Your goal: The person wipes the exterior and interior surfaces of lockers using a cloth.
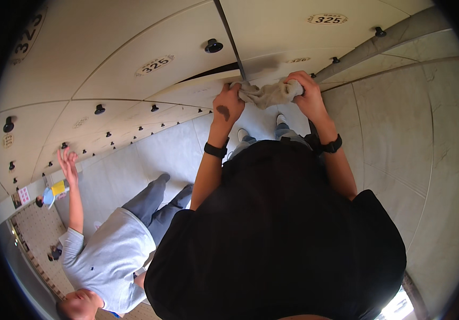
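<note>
A bunched, twisted grey-beige cloth (264, 95) stretches between my two hands, close in front of a wall of pale lockers. My left hand (228, 101) is closed around its left end, with a dark patch on the back of the hand. Gripping the right end is my right hand (307, 92), its fingers curled over the fabric. Just left of my left hand, a locker door (197, 88) stands slightly ajar with a dark gap along its top edge. Both my wrists wear black bands.
Black round knobs (214, 46) stick out from the locker doors. On my left a person in a grey shirt (109, 256) reaches a hand (68, 165) toward a locker knob. Grey tiled floor (149, 154) lies below, and a tiled wall (395, 138) rises on my right.
</note>
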The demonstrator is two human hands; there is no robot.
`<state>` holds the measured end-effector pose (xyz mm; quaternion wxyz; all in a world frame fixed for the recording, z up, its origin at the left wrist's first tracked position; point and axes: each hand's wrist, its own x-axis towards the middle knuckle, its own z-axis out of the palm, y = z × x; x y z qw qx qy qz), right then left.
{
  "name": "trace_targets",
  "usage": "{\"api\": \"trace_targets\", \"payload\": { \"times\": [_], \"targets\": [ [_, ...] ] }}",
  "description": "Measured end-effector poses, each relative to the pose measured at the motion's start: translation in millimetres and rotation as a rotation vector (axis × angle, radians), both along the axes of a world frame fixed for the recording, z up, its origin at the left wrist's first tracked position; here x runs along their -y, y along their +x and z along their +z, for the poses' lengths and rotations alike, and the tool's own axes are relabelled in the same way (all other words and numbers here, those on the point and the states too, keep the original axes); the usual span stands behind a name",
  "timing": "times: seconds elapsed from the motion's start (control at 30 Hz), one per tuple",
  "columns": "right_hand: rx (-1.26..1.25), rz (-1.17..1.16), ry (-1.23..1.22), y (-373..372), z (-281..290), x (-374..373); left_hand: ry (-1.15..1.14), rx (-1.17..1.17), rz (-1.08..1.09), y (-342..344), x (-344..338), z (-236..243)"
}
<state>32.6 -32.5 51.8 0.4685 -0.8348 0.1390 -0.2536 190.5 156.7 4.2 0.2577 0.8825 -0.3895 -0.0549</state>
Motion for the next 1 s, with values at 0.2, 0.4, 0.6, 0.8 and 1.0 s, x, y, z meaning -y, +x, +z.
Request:
{"api": "trace_targets", "payload": {
  "times": [0.2,0.4,0.6,0.8,1.0],
  "targets": [
    [-0.034,0.149,0.115,13.6,-9.1,5.8,0.013,-0.092,-0.033,-21.7,-27.9,3.1],
    [-0.132,0.330,0.127,20.3,-11.3,3.3,0.068,-0.245,-0.023,-44.5,-68.3,15.0],
    [-0.230,0.471,0.082,28.3,-16.2,-4.9,0.143,-0.400,0.001,-60.5,-124.5,14.9],
    [-0.285,0.649,-0.029,40.5,-26.3,-25.7,0.189,-0.511,0.087,-79.9,-189.4,16.6],
    [-0.369,0.859,-0.149,60.3,-23.8,-57.5,0.206,-0.656,0.222,-103.4,-234.7,30.1]
  ]
}}
